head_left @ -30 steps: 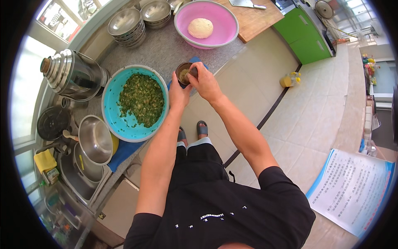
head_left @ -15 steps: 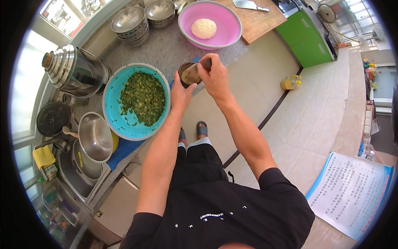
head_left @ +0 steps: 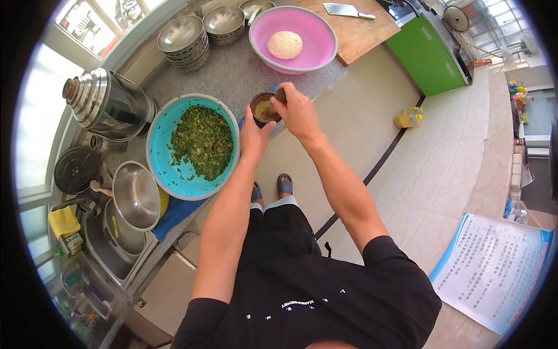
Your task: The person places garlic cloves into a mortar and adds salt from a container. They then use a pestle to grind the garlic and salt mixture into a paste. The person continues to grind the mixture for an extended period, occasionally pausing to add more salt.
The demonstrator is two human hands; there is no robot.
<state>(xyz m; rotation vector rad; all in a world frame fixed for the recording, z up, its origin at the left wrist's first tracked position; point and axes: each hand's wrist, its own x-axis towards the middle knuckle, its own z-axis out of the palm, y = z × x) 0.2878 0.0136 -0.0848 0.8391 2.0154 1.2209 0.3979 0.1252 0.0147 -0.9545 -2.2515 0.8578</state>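
Observation:
My left hand [head_left: 254, 138] is wrapped round the near left side of a small brown mortar [head_left: 256, 102] at the counter's edge. Inside it lies a tan ground powder [head_left: 265, 110]. My right hand [head_left: 298, 116] grips a brown pestle [head_left: 281, 94], its dark top showing above the fingers; its lower end is hidden by the hand. Left of the mortar, close to my left forearm, stands a turquoise basin [head_left: 156, 125] with a chopped green filling [head_left: 203, 142]. A pink basin [head_left: 317, 35] holding a pale ball of dough [head_left: 285, 45] stands beyond my hands.
A cleaver [head_left: 346, 10] lies on a wooden board [head_left: 363, 36] at the far right of the counter. Stacked metal bowls [head_left: 181, 38] stand at the back. A steel pot [head_left: 110, 107], a metal basin [head_left: 135, 195] and the sink [head_left: 119, 264] are on the left.
My right hand has shifted slightly left and down. The pestle, which was slanted across the mortar's mouth, shows less now, and more of the powder is visible. My left hand keeps hold.

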